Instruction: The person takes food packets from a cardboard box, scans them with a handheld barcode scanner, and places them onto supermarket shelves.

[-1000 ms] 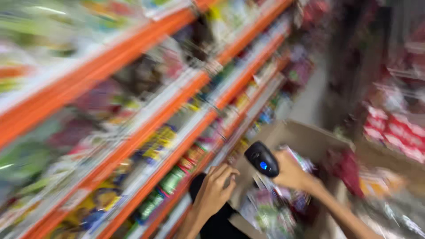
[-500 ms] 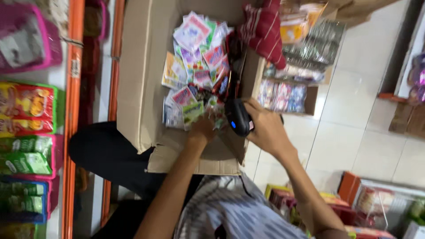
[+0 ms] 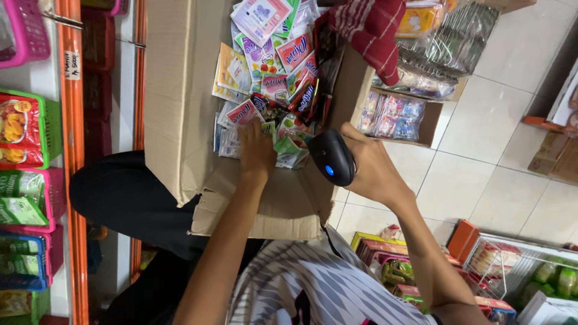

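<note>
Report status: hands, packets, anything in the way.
Left hand down on the sachets in the cardboard box. Right hand gripping black scanner above box edge. Nothing between them.

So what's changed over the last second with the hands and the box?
The view swung from the orange shelves down onto the cardboard box. The left hand moved from the box edge into the sachets. The right hand kept its grip on the black scanner and came nearer the box.

Place: a small grocery shop.
Evidence: orange shelves (image 3: 75, 180) with snack baskets (image 3: 24, 129) left, sachet-filled cardboard box (image 3: 174, 90), barcode scanner (image 3: 331, 157), tiled floor (image 3: 481, 174).
</note>
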